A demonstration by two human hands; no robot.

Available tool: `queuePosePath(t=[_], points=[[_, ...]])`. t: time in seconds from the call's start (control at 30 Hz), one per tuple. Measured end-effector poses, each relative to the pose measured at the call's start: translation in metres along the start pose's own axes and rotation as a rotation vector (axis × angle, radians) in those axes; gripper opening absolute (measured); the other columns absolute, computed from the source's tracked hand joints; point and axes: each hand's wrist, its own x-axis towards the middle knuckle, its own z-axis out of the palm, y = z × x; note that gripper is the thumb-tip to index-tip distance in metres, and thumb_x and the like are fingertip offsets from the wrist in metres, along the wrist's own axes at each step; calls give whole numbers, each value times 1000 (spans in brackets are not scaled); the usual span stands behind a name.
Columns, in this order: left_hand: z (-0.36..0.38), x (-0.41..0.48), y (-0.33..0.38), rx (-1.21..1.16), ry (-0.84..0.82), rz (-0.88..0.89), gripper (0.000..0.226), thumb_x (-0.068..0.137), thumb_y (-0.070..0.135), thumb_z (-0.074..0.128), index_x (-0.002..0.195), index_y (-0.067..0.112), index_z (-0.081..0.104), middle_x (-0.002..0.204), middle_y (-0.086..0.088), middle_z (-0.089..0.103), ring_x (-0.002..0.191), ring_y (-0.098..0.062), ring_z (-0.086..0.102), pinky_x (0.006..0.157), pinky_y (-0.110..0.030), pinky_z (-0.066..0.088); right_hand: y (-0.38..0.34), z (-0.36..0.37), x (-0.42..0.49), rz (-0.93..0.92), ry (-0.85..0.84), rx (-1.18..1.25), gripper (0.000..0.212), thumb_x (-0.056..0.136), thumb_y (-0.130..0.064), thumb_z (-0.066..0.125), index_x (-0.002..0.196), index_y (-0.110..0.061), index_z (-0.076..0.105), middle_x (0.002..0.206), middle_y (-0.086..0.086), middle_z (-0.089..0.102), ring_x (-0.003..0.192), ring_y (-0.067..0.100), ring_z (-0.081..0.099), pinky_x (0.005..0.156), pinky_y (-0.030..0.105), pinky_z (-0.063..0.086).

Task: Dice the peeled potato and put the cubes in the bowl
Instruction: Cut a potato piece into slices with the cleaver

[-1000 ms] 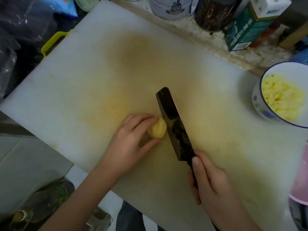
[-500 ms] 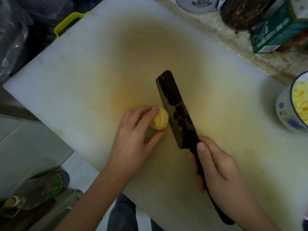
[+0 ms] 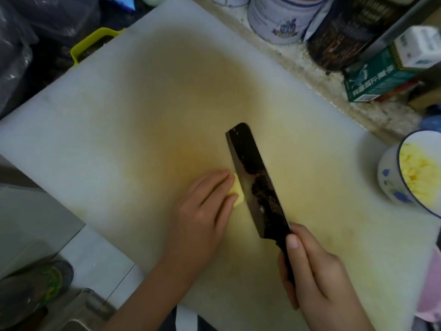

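A small yellow piece of peeled potato (image 3: 238,195) lies on the white cutting board (image 3: 119,120), mostly covered by my left hand (image 3: 202,211), whose fingers and thumb pinch it from the left. My right hand (image 3: 315,271) grips the dark handle of a black cleaver (image 3: 255,180). The blade stands right against the potato's right side. At the right edge sits a white bowl with a blue rim (image 3: 391,185), holding several yellow potato cubes (image 3: 420,175).
Tins (image 3: 281,17), a dark jar (image 3: 341,37) and a green box (image 3: 381,80) line the counter behind the board. A yellow handle (image 3: 93,41) shows at the board's back left. A pink object (image 3: 432,290) is at the right edge, and a bottle (image 3: 35,290) lies at lower left.
My left hand has slid further over the potato piece, covering most of it. The cleaver blade has closed in against the potato's right side.
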Motion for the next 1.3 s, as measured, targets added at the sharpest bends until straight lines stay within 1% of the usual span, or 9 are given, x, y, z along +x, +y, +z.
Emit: queuePosePath(t=[0.2, 0.33, 0.53, 0.67, 0.87, 0.93, 1.03, 1.2, 1.3], points=[[3, 1, -3, -41, 18, -23, 30, 88, 10, 67, 117, 1, 67, 118, -8, 66, 114, -18, 59, 103, -24, 43, -6, 9, -2, -95, 73, -283, 30, 92, -51, 25, 113, -43, 45, 52, -6, 49, 45, 4, 48, 46, 4, 33], [6, 0, -3, -74, 34, -35, 28, 89, 11, 65, 115, 0, 67, 118, -9, 66, 115, -18, 58, 103, -26, 44, -13, 16, -2, -56, 57, -390, 41, 95, -57, 13, 117, -38, 43, 48, -18, 35, 40, 4, 36, 44, 4, 29], [7, 1, -4, -113, 34, -41, 27, 89, 9, 65, 115, 0, 67, 118, -9, 66, 116, -18, 57, 102, -25, 45, -12, 16, 0, -47, 17, -330, 39, 91, -64, 12, 113, -47, 38, 49, 2, 41, 40, 7, 40, 40, 13, 26], [7, 0, -6, -109, 18, -31, 29, 89, 10, 65, 116, 0, 66, 120, -9, 66, 117, -18, 57, 101, -27, 47, -12, 23, 14, -73, 12, -349, 28, 93, -50, 21, 106, -36, 41, 45, -7, 32, 39, 12, 38, 40, 15, 19], [6, 0, -8, -112, 29, -35, 30, 88, 10, 68, 117, 2, 67, 121, -8, 65, 116, -18, 58, 100, -28, 48, -20, 17, 50, -105, 51, -266, 31, 95, -48, 20, 96, -31, 46, 54, 3, 47, 48, 16, 46, 49, 27, 31], [5, -1, -8, -131, 19, -56, 31, 90, 14, 65, 119, 4, 65, 122, -6, 64, 117, -17, 57, 101, -26, 46, -27, 6, 38, -116, 60, -206, 27, 95, -48, 23, 94, -36, 47, 54, 8, 47, 45, 16, 45, 45, 30, 33], [2, 0, -8, -166, -23, -121, 36, 91, 21, 62, 124, 6, 63, 126, -3, 62, 119, -15, 56, 103, -21, 43, -33, -1, 12, -92, 41, -97, 28, 94, -48, 25, 103, -41, 50, 56, 12, 46, 40, 13, 40, 41, 28, 33], [-3, 1, -4, -204, -40, -159, 38, 90, 23, 60, 124, 7, 60, 126, -1, 60, 120, -12, 53, 104, -15, 38, -21, 5, 1, -64, 56, -122, 32, 91, -53, 26, 108, -43, 51, 57, 13, 49, 40, 15, 43, 42, 32, 35], [-6, -1, -3, -227, -4, -172, 35, 89, 20, 61, 122, 7, 62, 126, -3, 61, 120, -14, 54, 105, -20, 39, -17, 5, -2, -65, 62, -120, 30, 91, -53, 26, 106, -45, 50, 57, 11, 50, 40, 14, 43, 42, 28, 35]])
